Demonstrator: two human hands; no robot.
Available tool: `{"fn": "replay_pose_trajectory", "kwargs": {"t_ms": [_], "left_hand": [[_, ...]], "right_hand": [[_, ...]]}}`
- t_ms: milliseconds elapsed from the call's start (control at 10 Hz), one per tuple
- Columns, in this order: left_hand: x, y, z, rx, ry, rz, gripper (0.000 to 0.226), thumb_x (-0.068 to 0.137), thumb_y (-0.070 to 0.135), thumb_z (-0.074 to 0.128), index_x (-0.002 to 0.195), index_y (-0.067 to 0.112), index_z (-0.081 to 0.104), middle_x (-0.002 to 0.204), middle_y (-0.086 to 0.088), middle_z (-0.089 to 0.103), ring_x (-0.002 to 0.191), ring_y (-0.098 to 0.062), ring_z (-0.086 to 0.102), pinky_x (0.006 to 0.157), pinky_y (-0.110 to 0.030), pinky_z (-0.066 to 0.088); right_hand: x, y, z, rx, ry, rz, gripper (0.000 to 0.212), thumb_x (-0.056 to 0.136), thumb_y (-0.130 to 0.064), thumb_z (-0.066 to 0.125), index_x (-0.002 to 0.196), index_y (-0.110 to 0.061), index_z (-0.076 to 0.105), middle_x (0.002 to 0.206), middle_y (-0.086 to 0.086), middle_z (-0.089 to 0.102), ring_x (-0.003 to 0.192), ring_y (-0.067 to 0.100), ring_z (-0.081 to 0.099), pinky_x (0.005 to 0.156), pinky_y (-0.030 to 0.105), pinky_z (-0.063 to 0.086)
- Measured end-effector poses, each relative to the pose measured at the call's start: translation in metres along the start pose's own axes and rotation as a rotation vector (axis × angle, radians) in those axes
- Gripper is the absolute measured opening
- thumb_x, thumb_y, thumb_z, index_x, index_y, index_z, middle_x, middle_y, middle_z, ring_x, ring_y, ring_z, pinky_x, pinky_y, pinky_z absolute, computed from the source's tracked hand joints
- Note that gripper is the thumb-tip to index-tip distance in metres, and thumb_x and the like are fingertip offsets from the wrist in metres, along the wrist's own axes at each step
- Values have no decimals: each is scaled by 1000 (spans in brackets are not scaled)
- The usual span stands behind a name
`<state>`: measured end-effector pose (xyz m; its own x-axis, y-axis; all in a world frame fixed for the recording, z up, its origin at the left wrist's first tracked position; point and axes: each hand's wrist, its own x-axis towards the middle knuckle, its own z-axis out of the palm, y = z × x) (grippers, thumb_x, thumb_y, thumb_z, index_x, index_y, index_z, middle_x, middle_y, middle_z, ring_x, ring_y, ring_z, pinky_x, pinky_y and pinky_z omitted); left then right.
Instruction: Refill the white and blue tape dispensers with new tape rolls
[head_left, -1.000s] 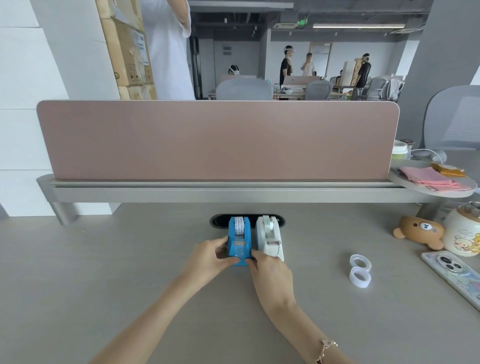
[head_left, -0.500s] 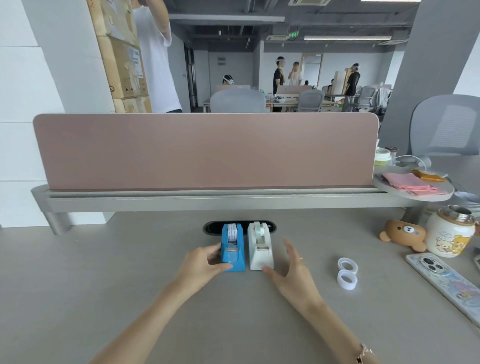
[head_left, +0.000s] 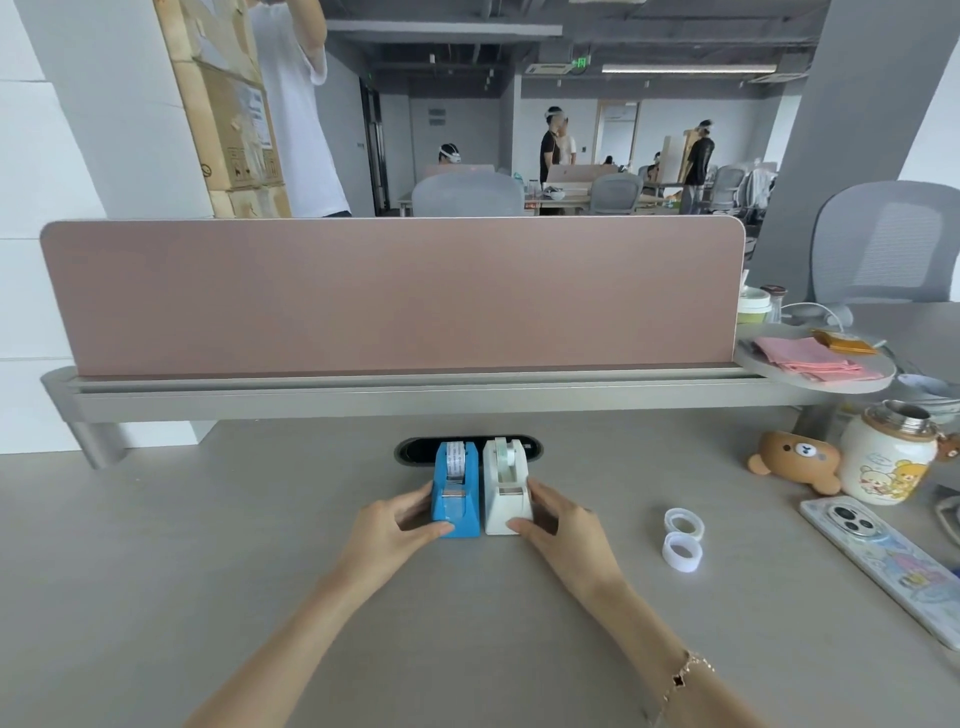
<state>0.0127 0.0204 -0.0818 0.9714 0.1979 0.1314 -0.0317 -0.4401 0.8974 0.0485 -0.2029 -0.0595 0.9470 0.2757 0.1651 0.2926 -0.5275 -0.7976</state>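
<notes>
Both dispensers stand side by side, long axes toward her, the left hand (head_left: 389, 525) gripping the blue (head_left: 455, 491), the right hand (head_left: 561, 525) gripping the white (head_left: 506, 491) (the rolls (head_left: 682, 538) lie well to the right, nearer that hand).

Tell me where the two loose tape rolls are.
In the head view, the two loose tape rolls lie on the desk, right of the white dispenser and the right hand, left of the phone.
</notes>
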Motion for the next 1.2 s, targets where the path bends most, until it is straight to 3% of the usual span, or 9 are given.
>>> {"fn": "replay_pose_trajectory", "kwargs": {"t_ms": [100, 200, 300, 600, 700, 800, 1000, 1100, 1200], "left_hand": [[0, 2, 2, 31, 10, 26, 58, 75, 19, 79, 129, 23, 58, 110, 31, 61, 98, 27, 53, 83, 6, 38], [1, 0, 3, 55, 24, 20, 58, 73, 18, 80, 127, 23, 59, 93, 46, 58, 95, 29, 52, 82, 8, 37], [1, 0, 3, 52, 30, 22, 59, 73, 19, 80, 128, 23, 59, 104, 37, 59, 96, 29, 52, 89, 4, 38], [0, 0, 2, 62, 22, 31, 61, 73, 22, 80, 129, 21, 58, 114, 27, 60, 92, 33, 50, 84, 9, 35], [-1, 2, 2, 77, 25, 39, 58, 74, 21, 79, 128, 24, 58, 105, 38, 61, 93, 32, 51, 83, 9, 36], [-3, 6, 2, 123, 26, 36, 54, 75, 20, 78, 126, 27, 60, 82, 54, 56, 92, 31, 52, 78, 10, 36], [-5, 10, 0, 59, 30, -1, 52, 72, 18, 79, 121, 29, 64, 83, 42, 65, 91, 25, 58, 76, 7, 39], [-10, 14, 2, 18, 11, -33, 55, 71, 21, 80, 122, 30, 63, 91, 39, 67, 95, 20, 60, 95, -11, 46], [-17, 18, -7, -97, -87, -144, 96, 59, 43, 85, 142, 22, 41, 134, 12, 57, 111, 0, 59, 104, -29, 44]], "right_hand": [[1, 1, 1, 27, -16, 7, 51, 83, -25, 71, 130, -16, 54, 121, -3, 67, 114, 9, 60, 91, 14, 42], [1, 1, 1, 52, -26, 7, 51, 84, -21, 71, 132, -16, 54, 118, -12, 64, 111, 1, 57, 85, 0, 37], [0, 1, -1, 62, -30, -1, 50, 85, -15, 70, 132, -14, 54, 105, -19, 54, 100, -6, 49, 71, -12, 32], [2, 4, 1, 60, -46, -5, 51, 85, -19, 69, 133, -15, 52, 121, -2, 66, 104, 2, 58, 83, 1, 33], [2, 5, 2, 70, -46, -12, 52, 85, -19, 69, 133, -15, 51, 120, -3, 66, 100, -2, 54, 85, 2, 34], [4, 10, 5, 75, -51, 2, 55, 85, -21, 70, 135, -17, 49, 121, -7, 64, 104, -2, 54, 89, 4, 35], [4, 11, 3, 176, -38, 21, 48, 79, -9, 74, 123, -23, 59, 100, -23, 64, 85, -24, 58, 86, 0, 44], [1, 8, 5, 230, -19, 49, 48, 78, -8, 75, 117, -30, 58, 97, -25, 65, 87, -19, 61, 90, 11, 49], [-12, -2, 2, 291, -31, 105, 65, 78, -23, 76, 129, -36, 38, 108, -23, 56, 99, -8, 58, 82, 11, 46]]}}
